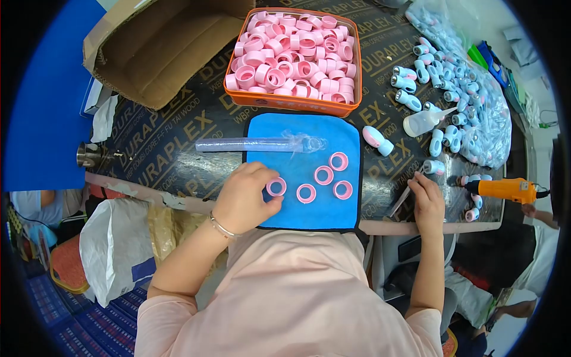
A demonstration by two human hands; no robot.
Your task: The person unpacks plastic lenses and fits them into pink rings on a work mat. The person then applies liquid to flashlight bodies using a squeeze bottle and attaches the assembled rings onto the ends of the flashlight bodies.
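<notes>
My left hand (pixel 245 199) is over the left part of a blue mat (pixel 279 211), with thumb and index finger closed around a pink ring (pixel 276 187). Several more pink rings (pixel 323 175) lie apart on the mat to its right. Across the mat's upper part stretches a clear plastic-wrapped tube (pixel 250 144), its left end past the mat. My right hand (pixel 427 199) is at the table's front right, fingers bent around a thin pale stick (pixel 402 200) that slants down to the left. Just above its fingertips lies a light-blue and pink capsule-shaped part (pixel 433 167).
An orange box (pixel 291 105) heaped with pink rings stands behind the mat. To the right are a small squeeze bottle (pixel 421 122), many blue parts (pixel 455 83) spilling from a plastic bag (pixel 496 128), and an orange power screwdriver (pixel 505 190). A cardboard box (pixel 160 53) is back left.
</notes>
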